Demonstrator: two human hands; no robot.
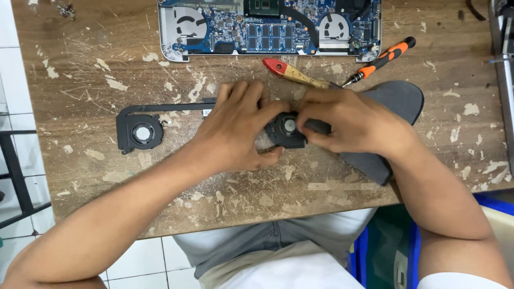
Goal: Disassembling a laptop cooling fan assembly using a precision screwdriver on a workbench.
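Observation:
A small black round cooling fan (287, 130) lies on the worn wooden table (85, 64), between my two hands. My left hand (241, 126) curls around its left side, thumb below it and fingers above. My right hand (348, 123) grips its right side, fingers closed over a dark part of the fan. A second black fan (140, 132) with a long heat pipe (166, 107) lies to the left, the pipe running under my left hand.
An opened laptop (267, 27) with blue circuit board lies at the table's far edge. A red-tipped wooden-handled tool (294, 73) and an orange-black screwdriver (383, 60) lie behind my hands. A grey curved cover (396, 101) sits under my right hand. Small screws (67, 9) lie far left.

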